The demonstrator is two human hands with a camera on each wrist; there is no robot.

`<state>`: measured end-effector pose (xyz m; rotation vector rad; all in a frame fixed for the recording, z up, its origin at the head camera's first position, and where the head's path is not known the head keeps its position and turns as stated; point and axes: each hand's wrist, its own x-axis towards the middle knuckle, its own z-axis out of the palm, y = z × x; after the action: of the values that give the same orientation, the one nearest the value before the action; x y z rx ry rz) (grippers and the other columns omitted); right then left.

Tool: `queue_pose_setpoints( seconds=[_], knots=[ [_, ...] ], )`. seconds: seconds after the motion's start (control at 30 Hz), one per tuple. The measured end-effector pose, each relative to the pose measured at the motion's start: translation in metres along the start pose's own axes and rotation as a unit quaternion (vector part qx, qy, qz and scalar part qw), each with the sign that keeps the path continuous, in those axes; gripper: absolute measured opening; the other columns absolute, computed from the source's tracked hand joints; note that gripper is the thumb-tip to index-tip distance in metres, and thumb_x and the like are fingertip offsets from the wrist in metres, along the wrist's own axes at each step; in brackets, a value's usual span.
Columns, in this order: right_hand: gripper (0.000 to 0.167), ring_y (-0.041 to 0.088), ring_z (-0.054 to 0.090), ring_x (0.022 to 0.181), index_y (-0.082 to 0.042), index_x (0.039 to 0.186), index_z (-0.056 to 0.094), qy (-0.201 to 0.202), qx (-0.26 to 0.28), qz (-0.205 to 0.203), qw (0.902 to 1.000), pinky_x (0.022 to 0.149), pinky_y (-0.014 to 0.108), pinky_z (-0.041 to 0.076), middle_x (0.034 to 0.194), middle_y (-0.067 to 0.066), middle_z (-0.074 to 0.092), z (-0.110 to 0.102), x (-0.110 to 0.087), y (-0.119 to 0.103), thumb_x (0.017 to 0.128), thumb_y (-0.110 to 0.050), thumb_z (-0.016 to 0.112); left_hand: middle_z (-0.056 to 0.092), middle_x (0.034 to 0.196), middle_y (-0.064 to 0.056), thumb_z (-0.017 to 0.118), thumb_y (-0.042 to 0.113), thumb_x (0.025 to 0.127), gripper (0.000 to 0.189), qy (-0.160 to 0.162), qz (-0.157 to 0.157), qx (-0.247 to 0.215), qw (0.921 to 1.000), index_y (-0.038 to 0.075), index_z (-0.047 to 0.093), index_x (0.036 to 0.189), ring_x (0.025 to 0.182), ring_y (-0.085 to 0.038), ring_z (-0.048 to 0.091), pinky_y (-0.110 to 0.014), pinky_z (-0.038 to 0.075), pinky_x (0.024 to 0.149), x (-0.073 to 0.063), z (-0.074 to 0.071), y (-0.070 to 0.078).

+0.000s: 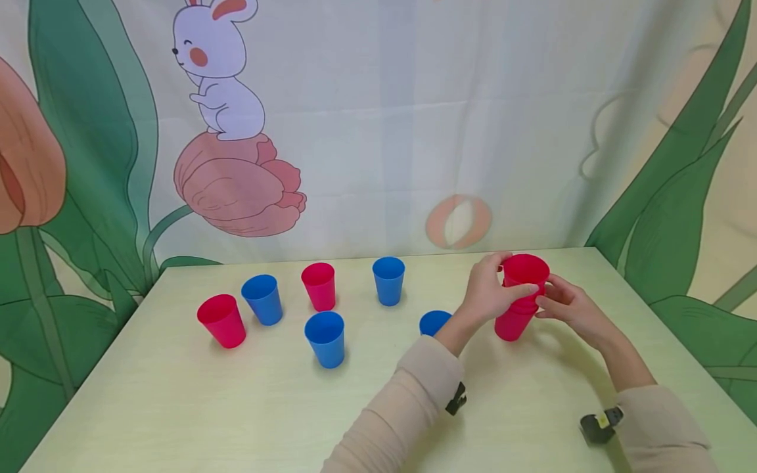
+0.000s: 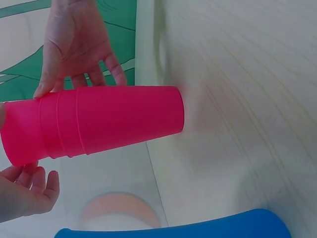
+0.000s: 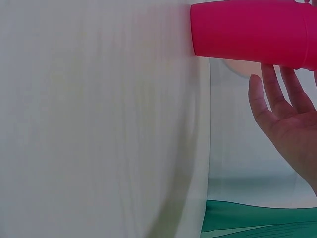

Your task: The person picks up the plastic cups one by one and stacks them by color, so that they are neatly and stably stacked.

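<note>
A stack of nested red cups (image 1: pixel 513 322) stands upright at the right of the table, several rims showing along its side. My left hand (image 1: pixel 493 289) grips the top cup (image 1: pixel 523 269) near its rim, thumb across the front and fingers at the back. On the other side, my right hand (image 1: pixel 570 307) touches the stack at the rims with thumb and fingertips, its fingers fairly straight. The right wrist view shows those fingers (image 3: pixel 270 82) spread against the cup wall. Partly hidden behind my left forearm is a blue cup (image 1: pixel 434 322).
To the left stand two single red cups (image 1: pixel 223 322) (image 1: pixel 319 288) and three blue cups (image 1: pixel 264 301) (image 1: pixel 327 340) (image 1: pixel 389 282), mouths up and apart from one another. A printed curtain (image 1: pixel 367 164) hangs behind the pale table (image 1: pixel 236 407).
</note>
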<state>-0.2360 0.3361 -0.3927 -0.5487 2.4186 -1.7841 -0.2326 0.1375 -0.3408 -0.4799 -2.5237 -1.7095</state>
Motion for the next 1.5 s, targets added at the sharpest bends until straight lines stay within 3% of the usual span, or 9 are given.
queue_pose_setpoints(
  seconds=[0.3, 0.53, 0.93, 1.13, 1.5],
  knots=[
    [0.048, 0.007, 0.058, 0.095, -0.009, 0.137, 0.034, -0.003, -0.002, -0.002, 1.0000, 0.076, 0.033, 0.052, 0.112, -0.014, 0.054, -0.001, 0.001, 0.001, 0.093, -0.011, 0.052, 0.053, 0.112, 0.005, 0.076, 0.024, 0.073, 0.061, -0.003, -0.038, -0.002, 0.9993, 0.014, 0.047, 0.126, 0.102, -0.010, 0.049, -0.021, 0.049, 0.065, -0.001, 0.004, 0.000],
    [0.047, 0.007, 0.058, 0.094, -0.010, 0.137, 0.034, -0.004, -0.005, -0.005, 1.0000, 0.077, 0.032, 0.052, 0.111, -0.013, 0.055, -0.002, 0.001, 0.003, 0.093, -0.011, 0.051, 0.053, 0.116, 0.002, 0.074, 0.022, 0.075, 0.061, -0.018, -0.053, 0.030, 0.9980, 0.013, 0.046, 0.129, 0.106, -0.013, 0.047, -0.022, 0.050, 0.067, -0.004, 0.004, 0.000],
    [0.047, 0.008, 0.058, 0.092, -0.009, 0.137, 0.035, 0.003, -0.013, 0.002, 0.9999, 0.077, 0.031, 0.052, 0.108, -0.012, 0.056, -0.002, 0.000, 0.002, 0.093, -0.012, 0.052, 0.053, 0.114, 0.002, 0.075, 0.023, 0.075, 0.062, -0.018, -0.058, 0.066, 0.9959, 0.014, 0.047, 0.130, 0.105, -0.013, 0.046, -0.022, 0.050, 0.063, -0.002, 0.004, 0.000],
    [0.048, 0.007, 0.058, 0.093, -0.009, 0.138, 0.034, 0.004, -0.014, 0.008, 0.9999, 0.077, 0.032, 0.051, 0.109, -0.012, 0.055, -0.001, 0.001, 0.003, 0.093, -0.013, 0.052, 0.052, 0.120, 0.001, 0.072, 0.026, 0.077, 0.061, -0.018, -0.034, 0.062, 0.9973, 0.015, 0.046, 0.131, 0.109, -0.013, 0.046, -0.022, 0.049, 0.068, -0.005, -0.005, 0.005],
    [0.046, 0.007, 0.058, 0.093, -0.012, 0.137, 0.035, -0.002, -0.009, 0.001, 1.0000, 0.077, 0.033, 0.052, 0.107, -0.011, 0.056, -0.003, 0.001, 0.005, 0.094, -0.013, 0.050, 0.054, 0.122, -0.005, 0.068, 0.025, 0.081, 0.055, -0.039, 0.053, 0.063, 0.9958, 0.007, 0.048, 0.129, 0.110, -0.016, 0.047, -0.023, 0.045, 0.080, -0.012, -0.033, 0.020]
  ],
)
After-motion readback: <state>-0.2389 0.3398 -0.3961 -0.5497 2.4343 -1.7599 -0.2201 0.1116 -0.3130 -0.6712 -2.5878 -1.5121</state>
